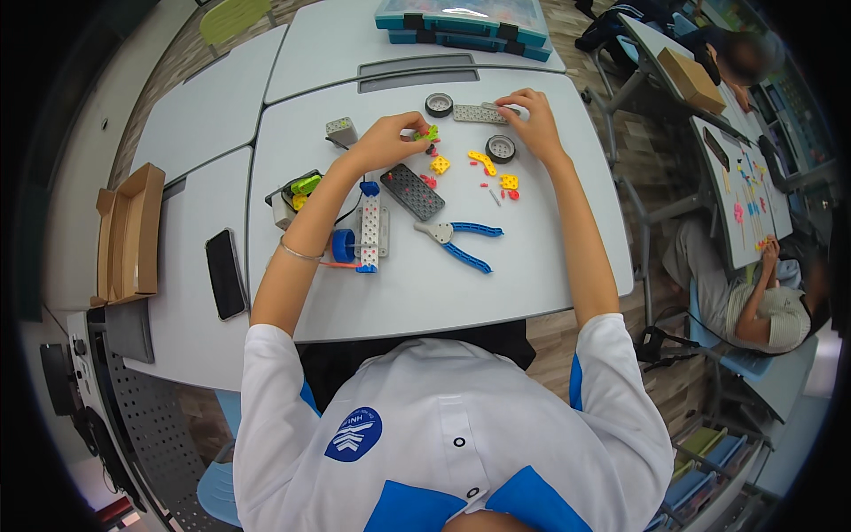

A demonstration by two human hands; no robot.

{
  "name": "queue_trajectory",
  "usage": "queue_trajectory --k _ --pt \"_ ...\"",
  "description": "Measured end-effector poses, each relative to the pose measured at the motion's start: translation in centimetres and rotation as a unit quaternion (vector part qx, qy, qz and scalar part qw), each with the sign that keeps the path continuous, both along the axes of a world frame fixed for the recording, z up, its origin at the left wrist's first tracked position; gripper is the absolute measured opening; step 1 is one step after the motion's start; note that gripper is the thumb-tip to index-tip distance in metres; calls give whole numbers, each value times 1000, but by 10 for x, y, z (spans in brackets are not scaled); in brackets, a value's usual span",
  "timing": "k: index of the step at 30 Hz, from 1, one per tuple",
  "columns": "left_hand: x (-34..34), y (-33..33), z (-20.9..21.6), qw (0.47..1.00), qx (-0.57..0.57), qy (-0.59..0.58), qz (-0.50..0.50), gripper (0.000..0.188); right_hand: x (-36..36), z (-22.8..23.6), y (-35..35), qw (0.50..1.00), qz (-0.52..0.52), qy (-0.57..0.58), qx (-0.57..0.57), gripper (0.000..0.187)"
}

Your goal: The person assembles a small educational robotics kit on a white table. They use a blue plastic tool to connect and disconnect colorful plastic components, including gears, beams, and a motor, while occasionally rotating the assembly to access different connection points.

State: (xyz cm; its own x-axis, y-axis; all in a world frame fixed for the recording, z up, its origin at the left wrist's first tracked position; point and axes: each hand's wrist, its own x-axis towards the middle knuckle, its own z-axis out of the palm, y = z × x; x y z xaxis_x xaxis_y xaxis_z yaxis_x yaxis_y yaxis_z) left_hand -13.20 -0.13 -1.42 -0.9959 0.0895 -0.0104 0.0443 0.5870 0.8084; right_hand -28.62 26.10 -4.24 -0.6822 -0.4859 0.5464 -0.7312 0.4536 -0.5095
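My left hand (395, 143) is closed, its fingertips on a small bright green building piece (429, 133). With thumb and fingers my right hand (534, 127) grips the right end of a light grey perforated plate (476, 113), partly hiding that end. Two black-tyred wheels lie close by: one wheel (439, 105) beside the plate's left end, the other wheel (500, 149) below my right hand. Between my arms are a yellow block (440, 165), a curved yellow piece (482, 162), another yellow block (509, 182) and several small red pegs (428, 181). A dark perforated plate (412, 192) lies below my left hand.
Blue-handled pliers (461, 242) lie near the table's front. Left of them stands a grey-and-blue assembly (370, 232), partly behind my left forearm. A grey block (340, 131), a phone (227, 275), an open cardboard box (130, 235) and teal cases (463, 27) surround the workspace. People sit at right.
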Motion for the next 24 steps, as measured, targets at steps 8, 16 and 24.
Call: queue_trajectory --k 8,16,24 --pt "-16 16 2 997 -60 8 -53 22 -2 -5 -20 991 28 30 123 16" --pt "-25 29 2 993 -39 5 -108 22 23 2 -16 986 139 -40 85 31" --pt "-23 1 32 998 -8 44 -47 25 31 7 -29 976 86 -72 186 32"
